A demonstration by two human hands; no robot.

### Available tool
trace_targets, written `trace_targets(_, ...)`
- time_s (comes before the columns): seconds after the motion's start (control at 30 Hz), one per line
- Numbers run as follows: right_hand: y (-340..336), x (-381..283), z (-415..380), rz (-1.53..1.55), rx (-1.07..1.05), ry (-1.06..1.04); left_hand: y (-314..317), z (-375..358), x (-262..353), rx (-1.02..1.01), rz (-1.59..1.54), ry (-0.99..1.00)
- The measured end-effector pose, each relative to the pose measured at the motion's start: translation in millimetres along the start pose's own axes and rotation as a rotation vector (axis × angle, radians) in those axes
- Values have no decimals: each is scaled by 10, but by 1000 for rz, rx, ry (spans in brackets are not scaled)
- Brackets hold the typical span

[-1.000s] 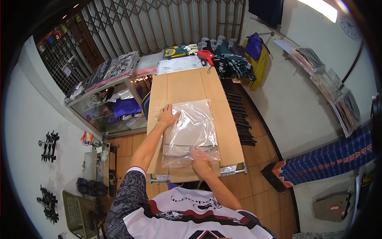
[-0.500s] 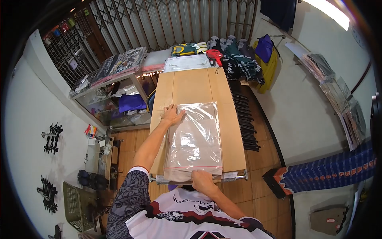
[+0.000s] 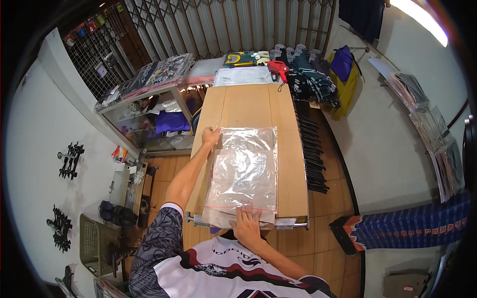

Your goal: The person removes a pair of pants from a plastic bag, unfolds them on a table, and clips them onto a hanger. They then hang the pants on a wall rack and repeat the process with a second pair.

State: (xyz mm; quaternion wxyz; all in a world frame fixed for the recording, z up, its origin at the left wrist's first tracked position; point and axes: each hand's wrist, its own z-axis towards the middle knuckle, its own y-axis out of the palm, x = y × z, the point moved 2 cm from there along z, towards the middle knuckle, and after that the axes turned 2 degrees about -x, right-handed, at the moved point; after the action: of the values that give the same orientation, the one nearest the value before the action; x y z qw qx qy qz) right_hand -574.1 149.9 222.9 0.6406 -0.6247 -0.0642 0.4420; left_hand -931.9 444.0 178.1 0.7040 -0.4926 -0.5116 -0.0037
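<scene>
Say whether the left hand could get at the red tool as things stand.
Probably, with a forward lean: the left hand would have to leave the corner of the bag, but mostly bare table and a flat white packet separate it from the red tool.

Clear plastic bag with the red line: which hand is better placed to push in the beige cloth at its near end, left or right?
Probably the right hand: it is at the red line, beside the protruding cloth, while the left hand is at the plastic bag's far left corner.
</scene>
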Motion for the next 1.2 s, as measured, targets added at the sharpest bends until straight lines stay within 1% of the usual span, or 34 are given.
trace_targets(0.1,-61,-62,44,20,-71,45,-54,61,75,-141,-33,-78)
trace_targets(0.13,19,-40,63,-12,-54,46,-70,64,120,-136,-35,-84)
trace_targets(0.23,-2,-22,134,32,-70,98,-35,141,144,-147,-62,-93)
trace_targets(0.3,52,14,175,15,2,132,15,266,56,-188,-106,-88)
trace_targets(0.4,118,87,232,-10,52,175,150,520,-89,-136,-267,-67)
trace_targets(0.5,117,105,262,-53,32,196,-130,243,401,-219,-347,-28)
trace_targets(0.63,79,111,274,-105,7,195,-359,123,968,-276,-565,119)
trace_targets(0.7,-4,91,293,-110,-73,207,-485,196,1248,-279,-635,204)
trace_targets(0.73,-30,76,299,-112,-113,211,-588,222,1409,-245,-644,245)
trace_targets(0.8,16,79,284,-96,-26,192,-771,320,1704,-176,-661,321)
trace_targets(0.83,30,77,264,-89,16,183,-779,635,1708,-68,-546,444)
trace_targets(0.87,24,71,252,-89,14,184,-1003,469,1978,-60,-609,460)
trace_targets(0.93,-5,57,269,-91,13,183,-1334,440,2290,-59,-656,496)
trace_targets(0.97,-9,47,280,-101,16,185,-1503,427,2417,-27,-678,565)
trace_targets(1.0,-14,39,283,-113,17,187,-1673,405,2530,-51,-753,606)
trace_targets(1.03,-20,27,272,-126,15,189,-1856,347,2611,-74,-829,643)
trace_targets(1.1,-21,12,275,-134,22,192,-2243,109,2717,-147,-1023,638)
trace_targets(1.13,-23,-1,282,-138,26,191,-2479,32,2676,-189,-981,689)
trace_targets(1.2,-44,-29,290,-141,33,203,-2939,-358,2614,-209,-1049,708)
